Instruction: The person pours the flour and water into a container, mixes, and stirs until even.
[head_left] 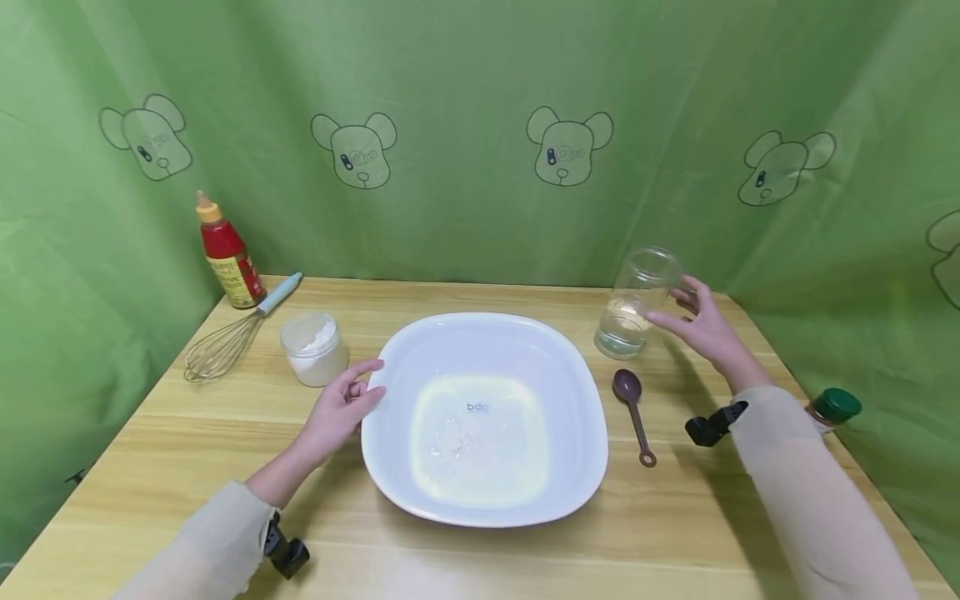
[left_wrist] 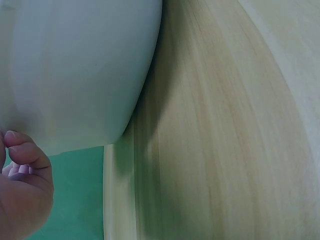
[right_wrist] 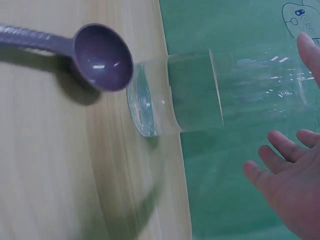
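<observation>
My left hand [head_left: 341, 411] pinches the left rim of a large white basin [head_left: 573, 467]; in the left wrist view its curled fingers [left_wrist: 29, 152] lie against the basin's outer wall. Faint pale patches mark the basin's floor, too unclear to identify. At the back right, a tall clear glass [head_left: 637, 292] stands upright with clear liquid in its lower part. Beside the glass is my right hand [head_left: 701, 323], its thumb and fingers spread apart around the upper part without closing on it. A dark purple-brown measuring spoon [head_left: 627, 387] lies between basin and right forearm.
Left of the basin stands a lidded clear jar of white powder [head_left: 315, 358]. Behind it lie a whisk [head_left: 232, 346] with a pale blue handle and an upright red sauce bottle [head_left: 232, 262]. A green-capped jar [head_left: 836, 406] stands by the right edge, partly behind the sleeve.
</observation>
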